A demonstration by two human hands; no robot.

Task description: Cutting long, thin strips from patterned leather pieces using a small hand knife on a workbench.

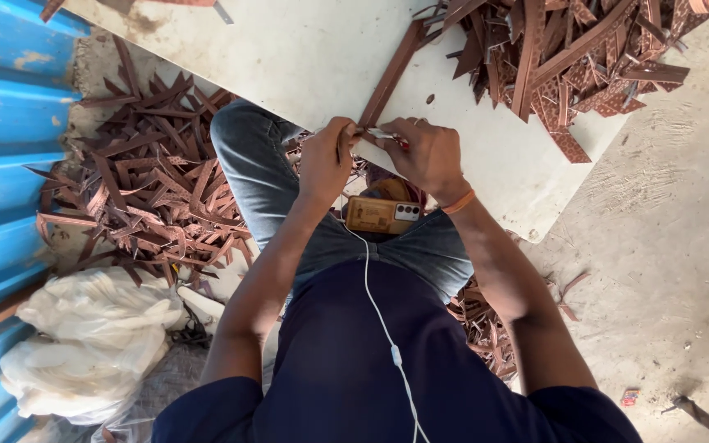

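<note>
A long brown leather strip (389,75) lies on the white board (305,57), running from the board's middle down to its near edge. My left hand (324,160) pinches the near end of this strip at the board's edge. My right hand (424,152), with an orange band on its wrist, grips a small metal blade-like tool (381,133) pressed against the same end of the strip. Both hands meet just above my knees. A phone (381,215) with a white cable lies on my lap.
A heap of brown strips (568,57) covers the board's far right. More cut strips (149,189) litter the ground at left beside a blue corrugated wall (2,148). White plastic bags (92,344) sit at lower left. Concrete floor (666,246) lies at right.
</note>
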